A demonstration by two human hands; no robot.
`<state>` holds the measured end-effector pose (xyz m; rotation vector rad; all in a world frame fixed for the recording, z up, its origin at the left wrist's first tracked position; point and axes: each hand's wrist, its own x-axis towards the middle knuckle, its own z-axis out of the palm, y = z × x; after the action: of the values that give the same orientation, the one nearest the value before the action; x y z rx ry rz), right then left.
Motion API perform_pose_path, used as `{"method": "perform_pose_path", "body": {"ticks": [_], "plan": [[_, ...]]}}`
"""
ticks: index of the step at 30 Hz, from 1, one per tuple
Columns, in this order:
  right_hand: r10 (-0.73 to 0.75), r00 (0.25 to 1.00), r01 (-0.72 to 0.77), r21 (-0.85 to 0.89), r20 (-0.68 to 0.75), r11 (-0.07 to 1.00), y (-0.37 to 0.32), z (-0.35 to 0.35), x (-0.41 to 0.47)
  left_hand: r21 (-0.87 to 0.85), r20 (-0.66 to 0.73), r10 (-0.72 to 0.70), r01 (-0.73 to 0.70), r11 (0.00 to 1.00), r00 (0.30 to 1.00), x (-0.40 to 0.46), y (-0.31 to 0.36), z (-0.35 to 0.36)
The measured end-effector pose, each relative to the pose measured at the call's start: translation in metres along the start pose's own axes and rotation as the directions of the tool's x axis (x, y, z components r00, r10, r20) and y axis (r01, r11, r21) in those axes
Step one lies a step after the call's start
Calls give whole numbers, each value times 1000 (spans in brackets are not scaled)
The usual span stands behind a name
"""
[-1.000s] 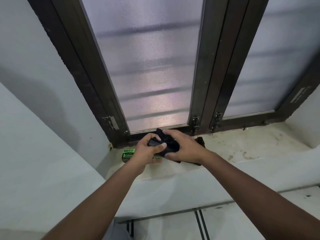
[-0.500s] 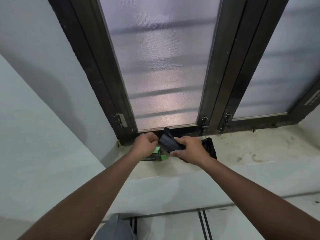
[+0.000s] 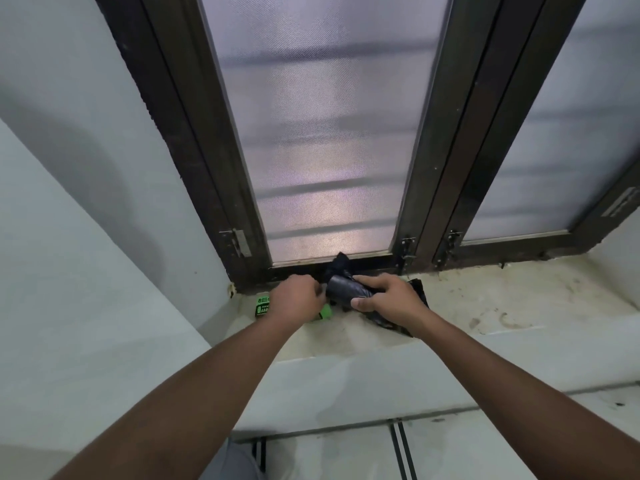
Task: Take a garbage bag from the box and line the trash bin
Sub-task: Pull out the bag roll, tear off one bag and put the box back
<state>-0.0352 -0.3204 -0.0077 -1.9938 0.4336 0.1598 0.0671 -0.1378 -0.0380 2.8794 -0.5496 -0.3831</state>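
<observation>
Garbage bag roll [image 3: 346, 289], black and tightly wound, sits in the grip of the right hand [image 3: 384, 299], whose fingers wrap over its top and whose thumb closes under its near end. A loose tail of black film sticks up from the roll's far end toward the window frame [image 3: 349, 263]. The left hand [image 3: 298, 299] is curled shut just to the left, touching the roll's left end; it seems to pinch the edge of the film, though the fingertips are hidden and I cannot tell how firm that pinch is. Under and behind the left hand lies the box [image 3: 264, 306], green and black with printed lettering, resting on the sill [image 3: 485, 306] at its far-left corner; part of it shows on each side of the hand. More black plastic [image 3: 415, 289] lies spread on the sill under the right wrist. The sill is stained and runs along the base of frosted glass panes [image 3: 322, 150].

As a judgement: the roll is out of the box, so the first part is under way, but a single bag is not yet torn free or opened. No trash bin shows in this view, so separating the bag, carrying it to the bin and lining it all remain.
</observation>
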Motion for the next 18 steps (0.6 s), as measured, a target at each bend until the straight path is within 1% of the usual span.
{"method": "perform_pose_path", "body": {"ticks": [2, 5, 8, 10, 12, 18], "plan": [[0, 999, 1, -12, 42, 1000, -5, -5, 4, -198, -32, -37, 30, 980, 999, -4, -7, -12], [-34, 990, 29, 35, 134, 999, -22, -13, 11, -490, -54, -53, 20, 872, 997, -9, -27, -25], [-50, 973, 44, 31, 224, 999, -45, -18, 20, -653, -67, -38, -15, 757, 997, -16, -44, -30], [-54, 950, 62, -17, 306, 998, -57, -16, 26, -718, -70, -34, -27, 696, 997, -24, -51, -30], [-45, 925, 78, -72, 377, 994, -68, -12, 30, -736, -69, -37, -26, 676, 997, -31, -56, -27], [39, 896, 117, -320, 442, 940, -97, 6, 34, -766, -74, -34, -35, 642, 997, -48, -62, -13]]}}
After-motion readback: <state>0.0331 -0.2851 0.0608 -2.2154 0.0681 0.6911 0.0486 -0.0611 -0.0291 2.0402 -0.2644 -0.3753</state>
